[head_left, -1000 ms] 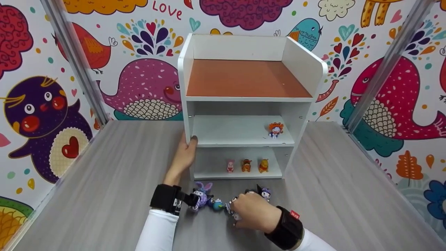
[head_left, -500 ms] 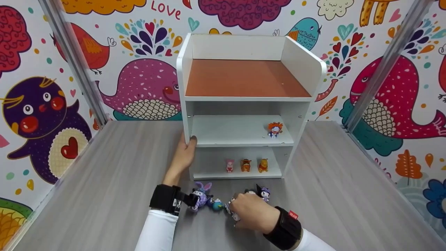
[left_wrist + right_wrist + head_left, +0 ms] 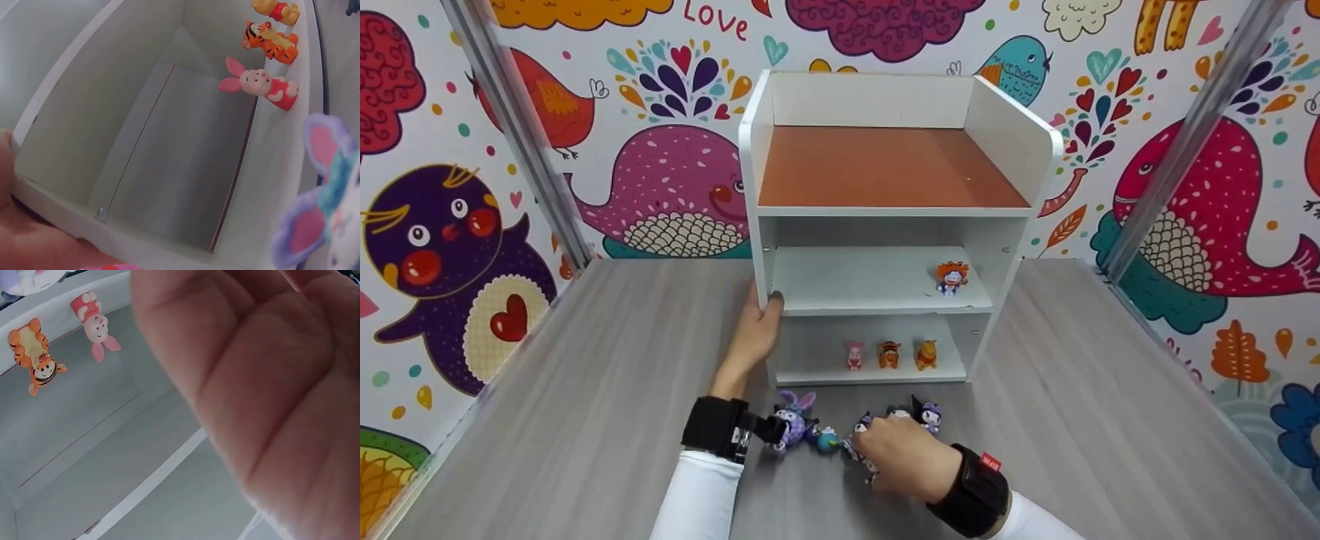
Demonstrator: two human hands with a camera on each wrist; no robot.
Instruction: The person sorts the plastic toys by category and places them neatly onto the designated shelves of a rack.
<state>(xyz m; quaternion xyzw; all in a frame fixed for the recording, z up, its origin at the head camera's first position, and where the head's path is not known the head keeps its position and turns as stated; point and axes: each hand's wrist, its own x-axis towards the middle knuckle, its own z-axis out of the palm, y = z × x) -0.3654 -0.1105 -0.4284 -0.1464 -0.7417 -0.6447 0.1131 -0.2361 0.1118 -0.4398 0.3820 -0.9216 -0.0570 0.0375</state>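
Note:
My left hand (image 3: 754,330) grips the left side panel of a white toy shelf (image 3: 892,309), its thumb on the front edge. On the floor before the shelf, my right hand (image 3: 904,457) has curled fingers around a small dark-and-white figurine (image 3: 861,426), which the hand partly hides. Beside it stand a purple rabbit-eared figurine (image 3: 793,420) and a blue-green figurine (image 3: 826,440). Beyond the right knuckles shows a purple-and-black figurine (image 3: 930,416). Piglet (image 3: 264,84), Tigger (image 3: 273,42) and Pooh (image 3: 926,355) figurines stand in a row on the bottom shelf.
An orange-maned figurine (image 3: 952,277) stands at the right of the middle shelf. The shelf's top has a brown board (image 3: 885,166) with raised sides. Wood-look floor (image 3: 622,390) surrounds it, and cartoon-printed walls (image 3: 675,195) stand behind and at both sides.
At the right fingertips the dark-and-white figurine has shifted slightly and shows a little more. The left hand keeps its hold on the shelf.

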